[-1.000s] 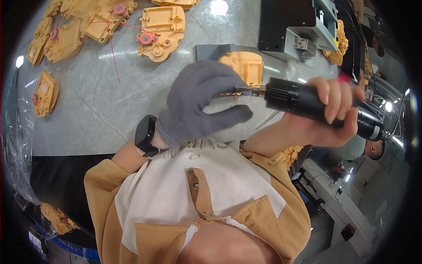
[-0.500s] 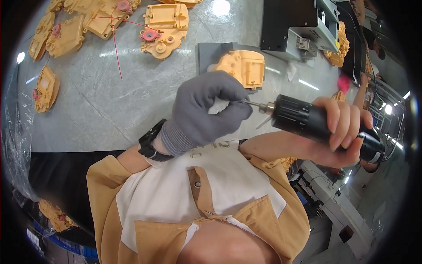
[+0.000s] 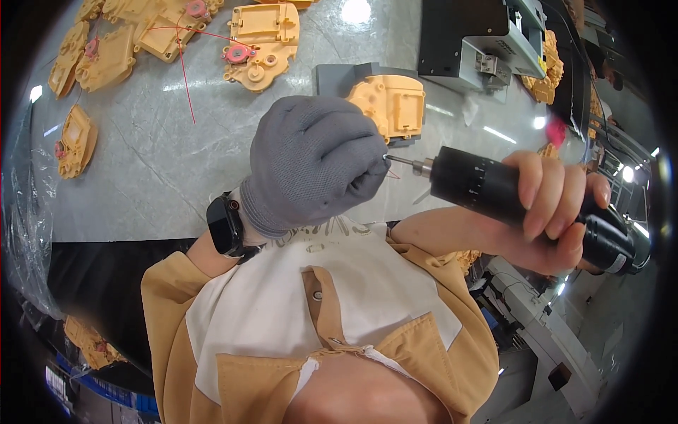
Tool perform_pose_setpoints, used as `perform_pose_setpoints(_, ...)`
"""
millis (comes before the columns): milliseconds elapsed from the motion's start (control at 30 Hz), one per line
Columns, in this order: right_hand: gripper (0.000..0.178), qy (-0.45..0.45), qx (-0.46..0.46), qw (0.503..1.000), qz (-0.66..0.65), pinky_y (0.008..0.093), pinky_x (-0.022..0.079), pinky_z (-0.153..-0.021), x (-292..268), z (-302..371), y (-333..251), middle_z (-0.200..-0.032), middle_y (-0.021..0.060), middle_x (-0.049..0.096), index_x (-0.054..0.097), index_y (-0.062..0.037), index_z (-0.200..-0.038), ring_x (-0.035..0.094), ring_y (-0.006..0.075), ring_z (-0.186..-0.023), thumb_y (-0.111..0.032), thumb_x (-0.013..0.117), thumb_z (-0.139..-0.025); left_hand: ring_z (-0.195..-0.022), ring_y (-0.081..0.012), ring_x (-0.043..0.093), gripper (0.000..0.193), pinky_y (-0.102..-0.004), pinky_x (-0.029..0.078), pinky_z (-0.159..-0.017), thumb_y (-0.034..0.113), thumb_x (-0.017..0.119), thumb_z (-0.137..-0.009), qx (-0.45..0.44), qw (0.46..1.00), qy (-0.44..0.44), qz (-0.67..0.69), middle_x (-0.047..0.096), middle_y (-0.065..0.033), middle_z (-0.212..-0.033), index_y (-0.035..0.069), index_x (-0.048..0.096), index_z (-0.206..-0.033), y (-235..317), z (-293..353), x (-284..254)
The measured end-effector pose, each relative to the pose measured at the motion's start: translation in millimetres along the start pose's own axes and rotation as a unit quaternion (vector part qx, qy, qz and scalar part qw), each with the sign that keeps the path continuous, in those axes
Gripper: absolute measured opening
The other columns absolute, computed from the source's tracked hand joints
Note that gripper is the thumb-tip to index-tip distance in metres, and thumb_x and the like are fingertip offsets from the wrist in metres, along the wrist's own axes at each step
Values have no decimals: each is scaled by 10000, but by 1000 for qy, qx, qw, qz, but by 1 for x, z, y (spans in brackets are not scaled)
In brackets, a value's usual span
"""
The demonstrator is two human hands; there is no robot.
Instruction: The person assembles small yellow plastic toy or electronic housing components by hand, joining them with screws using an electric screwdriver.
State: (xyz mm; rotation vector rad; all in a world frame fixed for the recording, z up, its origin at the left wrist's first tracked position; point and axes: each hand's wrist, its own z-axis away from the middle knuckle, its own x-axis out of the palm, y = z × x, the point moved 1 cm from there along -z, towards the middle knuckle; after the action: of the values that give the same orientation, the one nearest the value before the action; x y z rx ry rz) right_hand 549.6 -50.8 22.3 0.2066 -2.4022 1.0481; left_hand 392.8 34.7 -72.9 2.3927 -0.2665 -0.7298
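Note:
My right hand (image 3: pixel 554 208) is bare and wrapped round a black electric screwdriver (image 3: pixel 470 180), whose thin bit (image 3: pixel 404 161) points left. At the bit's tip, my left hand (image 3: pixel 314 159) in a grey knit glove is closed, thumb and fingers pressed together. A tiny shiny bit of something shows at its fingertips, too small to name. Just beyond the left hand, a yellow plastic housing (image 3: pixel 392 106) rests on a grey block fixture (image 3: pixel 332 79), partly covered by the glove. A short piece of thin red wire (image 3: pixel 395 175) shows below the bit.
Several yellow housings with red round parts lie at the far left, one housing (image 3: pixel 263 46) nearer the middle with red wires (image 3: pixel 185 78) trailing. A black and grey machine (image 3: pixel 466 49) stands at the far right. Crumpled clear plastic (image 3: pixel 32 233) hangs along the left edge.
My left hand has turned over, its back now up, and shifted slightly left. Its finger ring has closed up. The screwdriver has moved a little left, its bit still at the fingertips.

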Motion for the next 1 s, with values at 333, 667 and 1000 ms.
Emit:
perform_pose_setpoints(333,309,41,100,992,61,264,349,-581,8,-2,5,-644,3,455,455,-31,-1025,450,113,-524,-79,522,-727,-778,-200,570,231,-313,417,-646,52,692,-600,-9,995,-77,68,590,-12,-801,110,583,-795,2,-6,-5)
perform_pose_setpoints(667,303,77,34,996,28,252,353,-576,4,-3,0,-628,-7,467,477,-36,-982,460,95,-506,-87,559,-694,-729,-197,558,157,-299,436,-647,22,663,-655,-135,955,-60,259,589,-37,-778,71,588,-783,-4,0,1)
perform_pose_setpoints(1000,337,46,29,999,8,285,366,-604,-1,0,0,-671,10,464,422,-41,-1078,472,120,-549,-102,508,-759,-727,-166,567,147,-278,456,-675,17,657,-692,-228,902,-36,365,597,-48,-795,48,576,-811,-1,10,8)
